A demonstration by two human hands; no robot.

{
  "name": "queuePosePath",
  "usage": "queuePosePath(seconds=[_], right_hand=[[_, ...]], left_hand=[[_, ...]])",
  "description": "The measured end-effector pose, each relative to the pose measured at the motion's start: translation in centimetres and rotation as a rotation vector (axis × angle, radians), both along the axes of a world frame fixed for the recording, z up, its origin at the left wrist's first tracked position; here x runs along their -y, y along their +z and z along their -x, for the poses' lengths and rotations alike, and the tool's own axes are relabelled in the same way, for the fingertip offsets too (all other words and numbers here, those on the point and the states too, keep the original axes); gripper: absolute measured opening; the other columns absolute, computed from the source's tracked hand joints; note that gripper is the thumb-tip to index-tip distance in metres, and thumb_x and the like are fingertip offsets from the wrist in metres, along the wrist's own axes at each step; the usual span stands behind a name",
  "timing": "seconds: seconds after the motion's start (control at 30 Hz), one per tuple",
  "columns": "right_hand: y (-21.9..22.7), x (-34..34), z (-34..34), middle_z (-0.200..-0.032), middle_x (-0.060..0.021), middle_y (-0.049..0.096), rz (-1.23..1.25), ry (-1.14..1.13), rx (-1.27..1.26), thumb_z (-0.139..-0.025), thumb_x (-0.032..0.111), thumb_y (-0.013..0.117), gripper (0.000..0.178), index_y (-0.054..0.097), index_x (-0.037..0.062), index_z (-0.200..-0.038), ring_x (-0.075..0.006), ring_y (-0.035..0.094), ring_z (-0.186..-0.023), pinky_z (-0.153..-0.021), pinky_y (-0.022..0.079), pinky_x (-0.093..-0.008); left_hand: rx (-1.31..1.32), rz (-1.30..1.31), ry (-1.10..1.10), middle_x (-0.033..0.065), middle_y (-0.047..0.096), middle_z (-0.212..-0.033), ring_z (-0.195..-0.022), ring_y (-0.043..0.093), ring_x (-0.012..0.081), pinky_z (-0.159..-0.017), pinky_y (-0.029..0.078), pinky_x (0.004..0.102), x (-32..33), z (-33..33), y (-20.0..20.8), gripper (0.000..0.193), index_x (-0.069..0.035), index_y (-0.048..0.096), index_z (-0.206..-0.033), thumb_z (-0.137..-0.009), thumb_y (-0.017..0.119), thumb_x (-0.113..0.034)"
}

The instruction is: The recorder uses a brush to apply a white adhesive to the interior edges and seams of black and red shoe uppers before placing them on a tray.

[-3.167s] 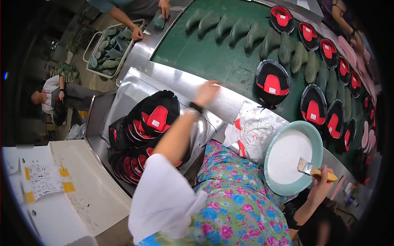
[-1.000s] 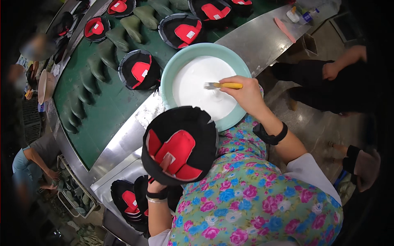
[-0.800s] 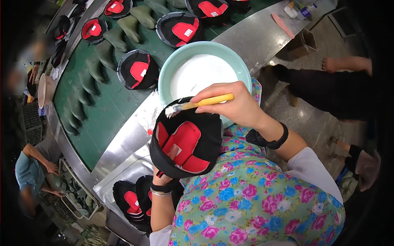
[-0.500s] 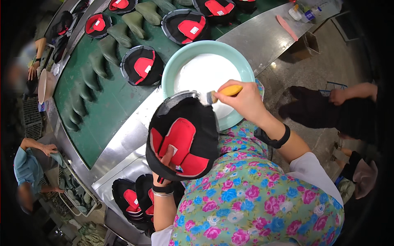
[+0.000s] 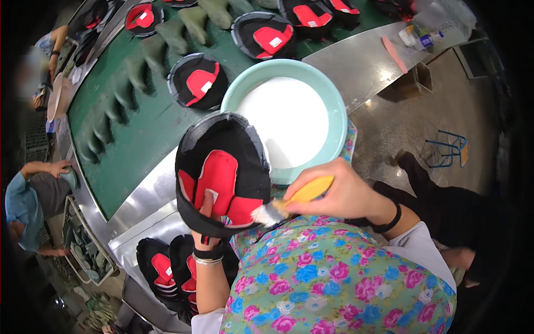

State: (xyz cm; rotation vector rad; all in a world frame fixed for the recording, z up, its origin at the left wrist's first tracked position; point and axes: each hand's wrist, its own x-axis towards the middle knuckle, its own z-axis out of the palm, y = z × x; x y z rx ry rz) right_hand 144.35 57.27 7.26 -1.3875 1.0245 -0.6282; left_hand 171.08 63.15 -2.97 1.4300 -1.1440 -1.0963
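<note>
My left hand grips a black shoe upper with red lining pieces, its thumb inside against the red. A greyish-white band shows along the upper's far edge. My right hand is closed round the yellow handle of a paintbrush. The brush's white-coated bristles are at the upper's near right edge. Just beyond, a pale green basin holds white liquid; the upper overlaps its left rim.
Green shoe lasts and more black-and-red uppers lie on a green belt. More uppers sit below my left forearm. A person in blue is at left by a crate of lasts. A dark-clothed person and blue-framed stool are at right.
The brush has moved from the upper's far right edge, by the basin, to its near right edge. The upper has shifted left. At right, the dark-clothed person has moved, revealing the stool.
</note>
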Motion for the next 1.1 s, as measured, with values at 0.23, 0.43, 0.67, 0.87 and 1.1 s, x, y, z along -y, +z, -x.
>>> queuePosePath(seconds=[0.23, 0.43, 0.67, 0.87, 1.1], right_hand=[[-2.1, 4.8, 0.3, -0.071, -0.0064, 0.066, 0.220, -0.022, -0.229, -0.076, 0.010, 0.074, 0.013, 0.068, -0.0007, -0.081, -0.0089, 0.060, -0.064, -0.062, 0.048, -0.0234], [0.4, 8.0, -1.6, -0.083, -0.0070, 0.069, 0.461, 0.071, -0.120, -0.075, 0.006, 0.074, 0.017, 0.069, 0.0009, -0.091, -0.0144, 0.065, -0.072, -0.067, 0.050, -0.0257], [-1.0, 8.7, -6.9, -0.075, -0.0068, 0.067, 0.624, 0.269, -0.083, -0.078, 0.014, 0.073, 0.014, 0.068, 0.0026, -0.085, -0.0170, 0.063, -0.065, -0.060, 0.048, -0.0282], [2.7, 6.5, -4.2, -0.073, -0.0115, 0.066, 0.360, 0.233, -0.412, -0.075, 0.016, 0.070, 0.015, 0.067, 0.0016, -0.080, -0.0219, 0.064, -0.065, -0.062, 0.050, -0.0318], [1.8, 6.3, -11.4, -0.082, -0.0087, 0.069, 0.468, 0.489, 0.263, -0.076, 0.013, 0.073, 0.017, 0.069, 0.0058, -0.091, -0.0174, 0.066, -0.073, -0.067, 0.050, -0.0274]], left_hand=[[-0.172, -0.071, 0.061, 0.0119, 0.053, -0.127, -0.113, 0.055, 0.0240, -0.098, 0.045, 0.0401, -2.6, -3.2, -1.5, 0.040, -0.005, 0.044, -0.132, -0.095, 0.051, -0.017], [0.058, 0.278, -0.166, 0.0201, 0.049, -0.131, -0.115, 0.053, 0.0263, -0.100, 0.043, 0.0376, -3.4, -4.9, -4.9, 0.023, -0.006, 0.058, -0.109, -0.086, 0.058, 0.000], [0.044, 0.150, -0.136, 0.0167, 0.059, -0.118, -0.109, 0.057, 0.0252, -0.097, 0.045, 0.0369, -2.4, -3.8, -2.4, 0.016, -0.002, 0.062, -0.098, -0.082, 0.064, -0.001], [-0.316, -0.011, -0.109, 0.0142, 0.061, -0.111, -0.106, 0.058, 0.0218, -0.098, 0.044, 0.0335, -3.1, -4.5, -2.4, 0.017, 0.001, 0.062, -0.099, -0.083, 0.062, -0.003], [-0.715, -0.214, -0.232, 0.0142, 0.061, -0.111, -0.106, 0.058, 0.0215, -0.099, 0.043, 0.0335, -3.4, -4.9, -5.9, 0.016, 0.003, 0.062, -0.098, -0.084, 0.060, -0.006]])
